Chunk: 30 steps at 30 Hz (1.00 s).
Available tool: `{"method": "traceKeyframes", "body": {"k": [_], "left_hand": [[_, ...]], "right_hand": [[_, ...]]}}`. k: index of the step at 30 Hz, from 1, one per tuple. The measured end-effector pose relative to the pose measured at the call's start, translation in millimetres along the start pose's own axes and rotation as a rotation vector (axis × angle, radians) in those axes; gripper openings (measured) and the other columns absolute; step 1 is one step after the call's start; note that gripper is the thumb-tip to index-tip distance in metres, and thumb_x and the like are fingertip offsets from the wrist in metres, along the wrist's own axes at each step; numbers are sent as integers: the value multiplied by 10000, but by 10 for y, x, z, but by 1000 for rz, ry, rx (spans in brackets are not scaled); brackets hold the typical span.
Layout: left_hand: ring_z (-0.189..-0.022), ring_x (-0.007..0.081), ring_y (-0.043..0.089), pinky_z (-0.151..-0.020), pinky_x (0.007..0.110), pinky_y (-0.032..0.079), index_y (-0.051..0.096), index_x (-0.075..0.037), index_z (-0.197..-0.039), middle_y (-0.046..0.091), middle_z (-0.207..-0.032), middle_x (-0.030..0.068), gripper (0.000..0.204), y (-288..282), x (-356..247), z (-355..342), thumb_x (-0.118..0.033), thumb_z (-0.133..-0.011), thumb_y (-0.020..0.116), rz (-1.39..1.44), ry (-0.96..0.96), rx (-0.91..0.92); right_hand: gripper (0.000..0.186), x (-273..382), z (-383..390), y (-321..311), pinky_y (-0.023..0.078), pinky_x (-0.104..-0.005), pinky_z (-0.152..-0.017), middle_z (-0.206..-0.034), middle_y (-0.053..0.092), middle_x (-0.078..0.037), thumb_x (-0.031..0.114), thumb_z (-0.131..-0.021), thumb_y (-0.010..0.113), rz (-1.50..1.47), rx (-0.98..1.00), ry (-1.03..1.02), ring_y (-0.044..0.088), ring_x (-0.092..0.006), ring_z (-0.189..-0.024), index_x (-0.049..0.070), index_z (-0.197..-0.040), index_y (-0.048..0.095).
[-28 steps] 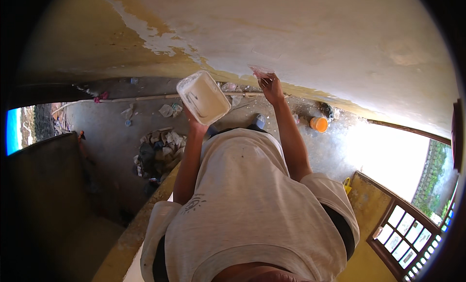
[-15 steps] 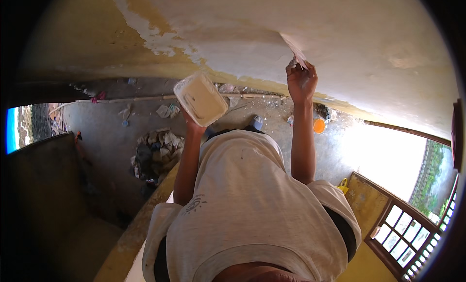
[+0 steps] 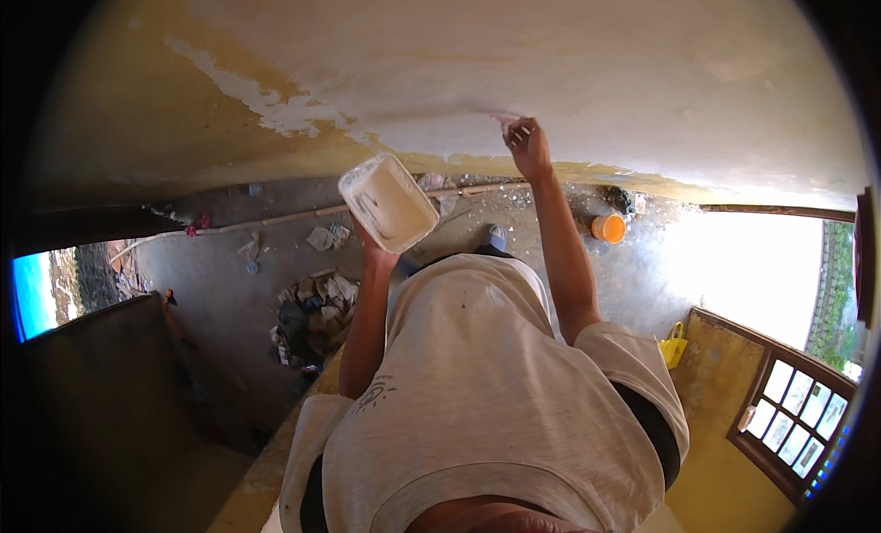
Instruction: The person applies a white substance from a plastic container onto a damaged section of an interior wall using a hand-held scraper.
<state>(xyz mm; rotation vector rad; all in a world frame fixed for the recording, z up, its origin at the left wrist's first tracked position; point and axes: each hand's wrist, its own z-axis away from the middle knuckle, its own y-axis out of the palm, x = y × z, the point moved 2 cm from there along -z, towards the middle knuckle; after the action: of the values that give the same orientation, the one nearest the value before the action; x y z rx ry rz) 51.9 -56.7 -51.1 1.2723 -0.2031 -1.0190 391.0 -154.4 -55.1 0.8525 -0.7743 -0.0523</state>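
My left hand (image 3: 374, 247) grips a pale rectangular tub (image 3: 418, 228) from its near side, tilted so its inside faces up. Cream-coloured putty (image 3: 390, 201) coats the tub's bottom and walls, with darker streaks in it. Ahead, my right hand (image 3: 529, 150) is closed on a thin, flat pinkish putty spreader (image 3: 510, 118), slightly smeared by motion. The spreader lies against or very close to the wall (image 3: 633, 83). Smooth pale coating covers much of this wall; yellowish old paint and a ragged whitish patch (image 3: 284, 111) show at the left.
An orange bucket (image 3: 607, 227) stands on the floor by the wall's foot. A long pole (image 3: 303, 216) lies along the wall, with plastic scraps around it. A rubbish heap (image 3: 321, 315) is at left, behind a low ledge (image 3: 262, 478). A yellow bag (image 3: 674, 346) sits near the window (image 3: 797, 418).
My right hand has swept left along the wall with the spreader, which now lies flatter to the surface. My left hand still holds the tub. The whole view has shifted somewhat.
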Motion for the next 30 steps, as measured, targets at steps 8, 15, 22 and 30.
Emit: {"method": "traceKeyframes", "body": {"k": [8,15,22,30], "left_hand": [[-1215,271,541,-1002,480,474,421,-164,-1409,526,-1357,48,570,83,154,24,-530,-972,423,42,-33,20],[-1234,264,521,-1025,466,452,387,-160,-1429,505,-1374,52,616,155,387,58,-568,-968,395,-20,-4,29],[-1228,260,526,-1027,457,453,389,-151,-1425,510,-1364,52,601,242,437,26,-550,-975,393,-96,-4,54],[-1204,252,543,-1001,444,473,425,-166,-1403,540,-1331,38,570,381,601,-16,-537,-970,422,-91,-17,-19]], "right_hand": [[192,863,887,573,515,-335,-776,-972,643,-149,168,-903,539,-260,115,-221,615,-231,-863,-2,-989,569],[187,-97,497,-511,500,-347,-818,-1019,640,-61,264,-964,491,-24,12,-7,611,-210,-907,101,-1016,567],[139,223,-47,-208,486,-322,-706,-805,594,-69,233,-930,517,-73,-53,31,580,-199,-760,98,-900,531],[290,1063,816,188,464,-364,-849,-1020,646,-138,265,-963,424,-194,181,-190,600,-235,-984,23,-1047,560]]}}
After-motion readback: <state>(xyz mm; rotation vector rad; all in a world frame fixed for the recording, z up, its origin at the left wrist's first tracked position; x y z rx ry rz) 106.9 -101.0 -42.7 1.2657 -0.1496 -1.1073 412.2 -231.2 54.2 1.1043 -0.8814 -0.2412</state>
